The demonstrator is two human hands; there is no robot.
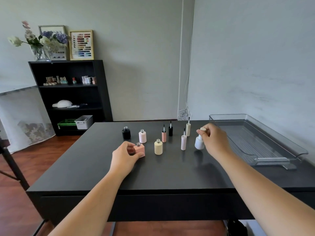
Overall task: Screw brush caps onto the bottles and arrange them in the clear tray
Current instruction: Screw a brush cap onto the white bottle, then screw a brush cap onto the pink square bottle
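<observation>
While the left hand [125,154] curls around a square matte-pink bottle [140,150] near the left of the smooth black table [170,176], the right hand [214,139] pinches the cream cap [202,129] on a rounded, slightly tilted white bottle [199,143]. Beyond stand open-necked cream [158,147], pale-pink [142,137] and black [126,133] cylindrical bottles, beside four slim brush caps [183,142] upended, bristles up. The ridged clear plastic tray [252,138] lies far right.
</observation>
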